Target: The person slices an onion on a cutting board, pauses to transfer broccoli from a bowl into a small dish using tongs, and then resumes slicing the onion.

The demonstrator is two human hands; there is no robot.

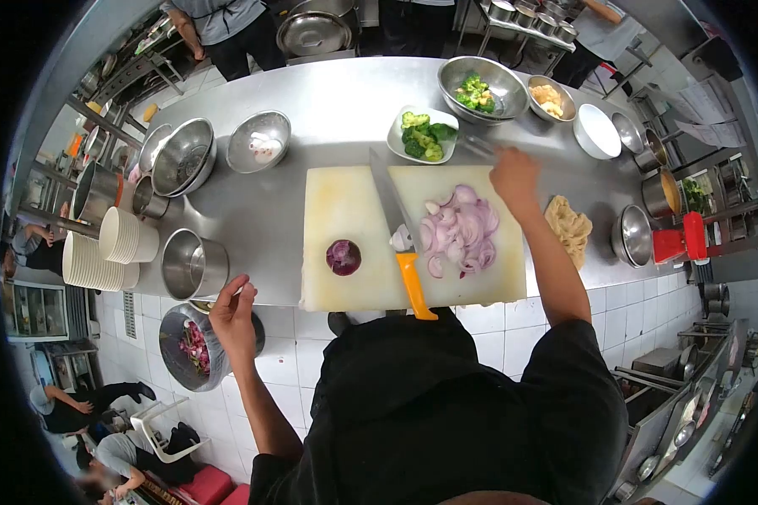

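Observation:
My left hand [234, 316] is at the table's near edge, beside a steel pot [195, 265] and above a bin [177, 358] with onion skins in it. Its fingers are pinched together; what they hold, if anything, is too small to name. Past the cutting board's [337, 198] far right corner, my right hand [515, 175] is closed, with a blurred, shiny thin shape [480, 146] at its fingers. A knife with an orange handle [413, 282] lies across the board. Sliced purple onions [461, 229] are piled to its right, and a cut onion piece [343, 257] sits to its left.
Beyond the board stand a white dish of broccoli [425, 136] and a steel bowl [497, 80] with more broccoli. Steel bowls [184, 158] and stacked white containers [101, 252] line the left. A beige cloth [569, 229] lies on the right. Other people stand across the table.

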